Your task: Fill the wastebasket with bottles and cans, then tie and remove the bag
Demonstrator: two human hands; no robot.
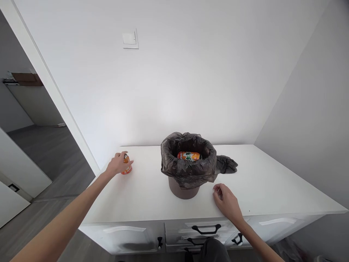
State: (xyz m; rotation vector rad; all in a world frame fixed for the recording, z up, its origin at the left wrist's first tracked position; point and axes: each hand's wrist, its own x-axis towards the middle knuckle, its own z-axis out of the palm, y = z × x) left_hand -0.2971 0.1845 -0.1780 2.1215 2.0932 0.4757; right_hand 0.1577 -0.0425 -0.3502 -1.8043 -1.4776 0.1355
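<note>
At the left end of the white counter, my left hand [117, 164] is around an orange drink can [127, 170], its thumb across the near side and its fingers behind. The can stands upright with its top showing. My right hand [225, 201] rests loosely curled on the counter, with nothing visible in it. Just left of that hand stands a brown bin [184, 190], lined with a dark plastic bag [188, 168] folded over its rim. Another orange can [188, 156] lies on its side inside the bin.
A knotted end of the bag [227, 165] sticks out to the right of the bin. The white counter [148, 203] has drawers and cupboard doors with black handles [206, 230] below. A wall runs behind it, with a light switch [130, 38]. A doorway opens at left.
</note>
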